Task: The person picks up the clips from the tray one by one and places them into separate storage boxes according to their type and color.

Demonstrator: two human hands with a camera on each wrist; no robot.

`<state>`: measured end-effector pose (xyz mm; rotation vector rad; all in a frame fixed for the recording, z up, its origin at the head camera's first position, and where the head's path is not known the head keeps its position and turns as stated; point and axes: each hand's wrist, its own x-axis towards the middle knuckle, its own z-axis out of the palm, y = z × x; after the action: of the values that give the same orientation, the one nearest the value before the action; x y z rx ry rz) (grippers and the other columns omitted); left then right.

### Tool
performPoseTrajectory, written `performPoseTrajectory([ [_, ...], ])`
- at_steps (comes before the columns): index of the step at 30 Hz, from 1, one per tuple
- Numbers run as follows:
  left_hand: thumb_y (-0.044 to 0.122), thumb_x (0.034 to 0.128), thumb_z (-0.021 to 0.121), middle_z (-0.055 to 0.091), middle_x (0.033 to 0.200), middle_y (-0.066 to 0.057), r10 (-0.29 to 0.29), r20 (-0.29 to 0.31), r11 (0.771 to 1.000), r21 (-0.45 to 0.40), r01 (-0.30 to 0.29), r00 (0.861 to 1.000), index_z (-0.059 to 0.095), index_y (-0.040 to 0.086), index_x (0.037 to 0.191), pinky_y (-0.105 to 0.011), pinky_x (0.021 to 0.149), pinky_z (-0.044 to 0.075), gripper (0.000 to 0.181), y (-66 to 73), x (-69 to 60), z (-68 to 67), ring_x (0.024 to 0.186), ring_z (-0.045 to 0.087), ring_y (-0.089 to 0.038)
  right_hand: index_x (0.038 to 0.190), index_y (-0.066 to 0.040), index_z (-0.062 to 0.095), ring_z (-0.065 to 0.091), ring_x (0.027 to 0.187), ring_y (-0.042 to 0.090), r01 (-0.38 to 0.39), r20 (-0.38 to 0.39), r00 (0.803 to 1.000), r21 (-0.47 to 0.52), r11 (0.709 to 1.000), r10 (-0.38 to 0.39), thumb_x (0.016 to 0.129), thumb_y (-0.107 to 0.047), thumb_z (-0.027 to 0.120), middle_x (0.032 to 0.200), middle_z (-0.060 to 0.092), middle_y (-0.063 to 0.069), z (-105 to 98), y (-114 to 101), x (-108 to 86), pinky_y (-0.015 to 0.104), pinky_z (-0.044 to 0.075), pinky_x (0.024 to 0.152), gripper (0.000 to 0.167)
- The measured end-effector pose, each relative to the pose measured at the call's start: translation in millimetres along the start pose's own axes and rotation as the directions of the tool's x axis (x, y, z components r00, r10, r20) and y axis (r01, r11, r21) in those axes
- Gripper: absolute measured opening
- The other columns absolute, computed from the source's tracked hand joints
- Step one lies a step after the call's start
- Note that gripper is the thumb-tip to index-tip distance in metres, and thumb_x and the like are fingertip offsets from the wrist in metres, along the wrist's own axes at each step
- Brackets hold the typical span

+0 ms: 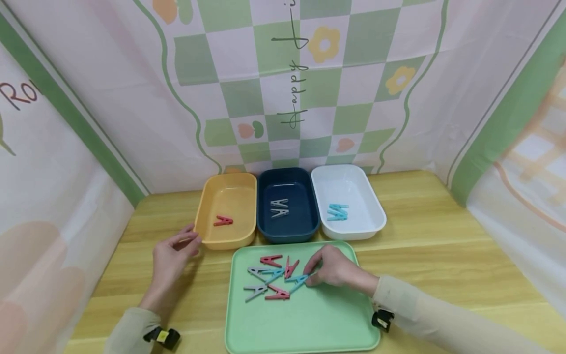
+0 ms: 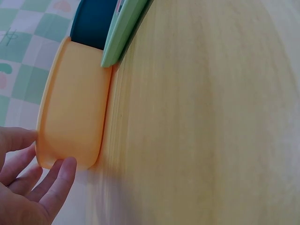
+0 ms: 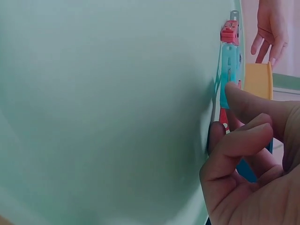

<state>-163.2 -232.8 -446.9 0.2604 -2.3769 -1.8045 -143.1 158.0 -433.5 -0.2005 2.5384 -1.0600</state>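
Note:
On the green tray (image 1: 309,324) lie several plastic clothespins in red, grey and light blue. My right hand (image 1: 331,268) pinches one end of a light blue clothespin (image 1: 297,281) between thumb and fingers, low over the tray. Beside it are a red clothespin (image 1: 291,268), another blue clothespin (image 1: 272,275) and a grey clothespin (image 1: 255,292). With fairly straight fingers, my left hand (image 1: 174,250) touches the near left corner of the yellow bin (image 1: 225,238). The left wrist view shows those fingertips (image 2: 69,165) against the bin's outside.
The yellow bin contains one red clothespin (image 1: 223,221). Next to it, a navy bin (image 1: 287,236) holds two grey clothespins, and a white bin (image 1: 353,231) holds blue ones. All stand in a row behind the tray on the wooden table (image 1: 442,255), before a patterned cloth (image 1: 283,98).

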Motion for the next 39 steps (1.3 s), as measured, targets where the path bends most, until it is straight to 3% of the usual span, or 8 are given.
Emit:
performPoseTrajectory([
  [7,0.004,0.0956,0.078,0.061,0.148,-0.013,-0.004,-0.001,1.0,-0.007,0.004,1.0,0.072,-0.008,0.12,-0.028,0.08,0.066,0.028,-0.2,-0.7,0.2,0.093,0.073,-0.004,0.086,-0.016,0.081,0.061,0.083,0.015,-0.002,-0.007,1.0,0.037,0.999,0.002,0.073,-0.01,0.096,0.089,0.073,-0.005,-1.8,4.5,-5.0,0.03,0.056,0.067,0.02],
  [15,0.005,0.0957,0.078,0.061,0.148,-0.013,-0.009,-0.005,1.0,-0.01,0.009,1.0,0.072,-0.008,0.12,-0.029,0.081,0.066,0.028,1.3,-1.3,-0.3,0.093,0.073,-0.004,0.088,-0.015,0.082,0.061,0.088,0.016,-0.003,-0.04,0.999,0.082,0.997,0.007,0.073,-0.01,0.096,0.095,0.074,-0.004,-11.1,4.0,-10.5,0.031,0.054,0.071,0.021],
  [22,0.003,0.0955,0.078,0.062,0.147,-0.014,-0.003,-0.009,1.0,-0.015,0.003,1.0,0.072,-0.008,0.119,-0.028,0.08,0.066,0.027,1.9,-1.0,0.2,0.093,0.073,-0.004,0.093,-0.012,0.083,0.049,0.049,0.014,0.004,-0.004,1.0,0.202,0.979,-0.003,0.082,-0.008,0.09,0.094,0.072,0.003,-21.5,5.2,-16.2,0.025,0.042,0.045,0.014],
  [33,0.007,0.0969,0.078,0.061,0.148,-0.012,-0.002,0.001,1.0,-0.002,0.002,1.0,0.073,-0.007,0.12,-0.027,0.08,0.066,0.028,2.0,-0.9,-0.7,0.095,0.073,-0.005,0.099,-0.009,0.082,0.04,0.044,0.012,0.031,-0.012,0.999,0.231,0.972,-0.029,0.087,-0.011,0.087,0.089,0.073,0.005,-38.2,2.7,-20.5,0.023,0.035,0.042,0.013],
  [39,0.004,0.096,0.078,0.062,0.146,-0.014,0.008,-0.004,1.0,-0.01,-0.008,1.0,0.072,-0.009,0.119,-0.028,0.079,0.067,0.027,-1.0,0.7,0.2,0.093,0.073,-0.003,0.1,-0.007,0.082,0.036,0.043,0.011,0.053,-0.013,0.999,0.249,0.967,-0.051,0.087,-0.013,0.087,0.075,0.07,0.008,-45.7,4.7,-19.7,0.022,0.032,0.041,0.015],
])
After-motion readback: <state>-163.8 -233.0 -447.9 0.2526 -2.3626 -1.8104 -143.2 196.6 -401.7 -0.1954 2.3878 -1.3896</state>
